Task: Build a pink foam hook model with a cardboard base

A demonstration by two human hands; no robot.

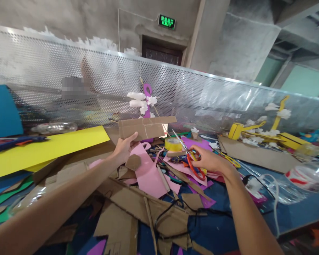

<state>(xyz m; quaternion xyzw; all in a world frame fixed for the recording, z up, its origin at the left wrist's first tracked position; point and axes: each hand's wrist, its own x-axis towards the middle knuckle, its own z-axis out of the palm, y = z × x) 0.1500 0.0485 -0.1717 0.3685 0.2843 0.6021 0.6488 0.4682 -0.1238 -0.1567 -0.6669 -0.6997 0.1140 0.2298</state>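
My left hand [126, 148] grips a strip of brown cardboard [142, 128] by its lower edge and holds it up over the cluttered table. Creases run across the strip near its middle. In my right hand [206, 159] is a pair of scissors [190, 163] with red-orange handles, the blades pointing up and to the left, apart from the cardboard. Just beyond the scissors sits a roll of yellow tape [173, 144]. Pink paper pieces [149, 173] and a small cardboard hexagon [133, 162] lie below my hands.
Yellow sheets [53, 148] and a glue gun [18, 141] lie at the left. A perforated metal screen [106, 81] runs along the table's back. Cardboard scraps [119, 226] and a black cord [172, 232] cover the front. Clear plastic bottles [311, 177] and a yellow model [271, 132] stand right.
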